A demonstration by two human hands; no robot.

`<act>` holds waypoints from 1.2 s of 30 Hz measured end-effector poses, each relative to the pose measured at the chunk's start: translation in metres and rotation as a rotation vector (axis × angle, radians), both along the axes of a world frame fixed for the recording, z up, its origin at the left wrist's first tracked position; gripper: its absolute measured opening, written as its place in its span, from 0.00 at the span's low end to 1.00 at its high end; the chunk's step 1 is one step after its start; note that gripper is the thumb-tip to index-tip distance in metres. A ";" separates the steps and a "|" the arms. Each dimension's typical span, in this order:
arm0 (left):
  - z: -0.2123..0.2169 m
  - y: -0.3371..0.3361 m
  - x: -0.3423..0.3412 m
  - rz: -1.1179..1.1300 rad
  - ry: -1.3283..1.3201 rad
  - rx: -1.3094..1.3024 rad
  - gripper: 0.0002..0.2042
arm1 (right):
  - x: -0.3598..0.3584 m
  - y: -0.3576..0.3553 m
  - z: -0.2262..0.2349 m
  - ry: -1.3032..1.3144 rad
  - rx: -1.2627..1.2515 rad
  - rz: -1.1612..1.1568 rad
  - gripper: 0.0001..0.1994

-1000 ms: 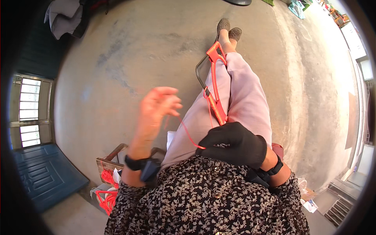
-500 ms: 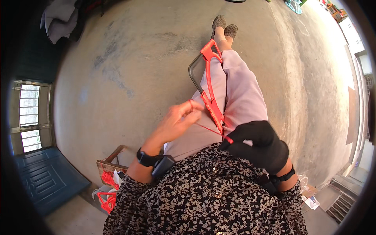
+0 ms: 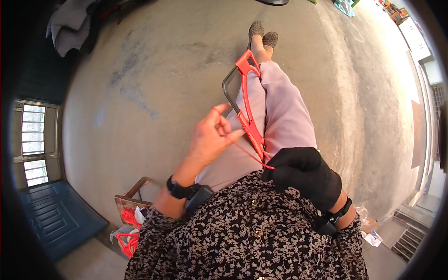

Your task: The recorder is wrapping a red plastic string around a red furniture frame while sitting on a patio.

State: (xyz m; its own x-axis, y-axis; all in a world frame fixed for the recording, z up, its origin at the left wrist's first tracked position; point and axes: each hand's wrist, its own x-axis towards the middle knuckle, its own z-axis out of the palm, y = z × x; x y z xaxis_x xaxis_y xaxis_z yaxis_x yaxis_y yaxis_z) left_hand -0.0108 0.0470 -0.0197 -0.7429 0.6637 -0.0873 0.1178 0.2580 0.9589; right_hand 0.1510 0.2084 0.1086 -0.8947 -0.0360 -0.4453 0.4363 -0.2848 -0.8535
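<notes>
The red frame [image 3: 248, 107] lies at the centre of the frame, lengthwise along the lap, its broader end toward the feet. A dark bent rod [image 3: 225, 87] forms its left side; the lower bar is wound with close turns of red strand. Red cord [image 3: 249, 156] slants below this bar, between the two hands.

Left hand [image 3: 209, 140], left of centre: bare, fingers partly curled, thumb extended toward the wound bar. A trace of red shows at the forefinger; how firmly the fingers grip the cord cannot be told. Right hand [image 3: 303, 175], right of centre: in a black glove, fingers folded closed, with the cord meeting the fingertips. A dark band [image 3: 181, 190] encircles the left wrist, and a similar band [image 3: 344, 210] the right.

Beneath the frame are pale mauve trousers [image 3: 289, 109], the legs reaching upward to dark textured shoes [image 3: 256, 30] at upper centre. A black blouse [image 3: 247, 228] with a light leaf pattern fills the lower centre.

Surroundings: at lower left, a wooden piece [image 3: 137, 185], a red bundle [image 3: 129, 216] and red looped parts [image 3: 129, 245]; at far left, a blue panelled door [image 3: 58, 217] and a barred window [image 3: 33, 128]. Grey concrete floor [image 3: 168, 84] extends behind.
</notes>
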 end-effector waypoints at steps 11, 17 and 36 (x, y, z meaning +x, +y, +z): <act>-0.009 0.000 -0.022 -0.004 -0.178 0.043 0.13 | -0.016 0.017 0.020 0.071 0.421 -0.089 0.07; 0.012 -0.010 -0.057 0.234 -0.477 0.395 0.10 | -0.061 0.081 -0.046 0.422 0.862 0.054 0.06; -0.014 -0.041 -0.046 0.000 -0.886 0.492 0.24 | -0.057 0.067 -0.066 0.238 0.251 -0.348 0.12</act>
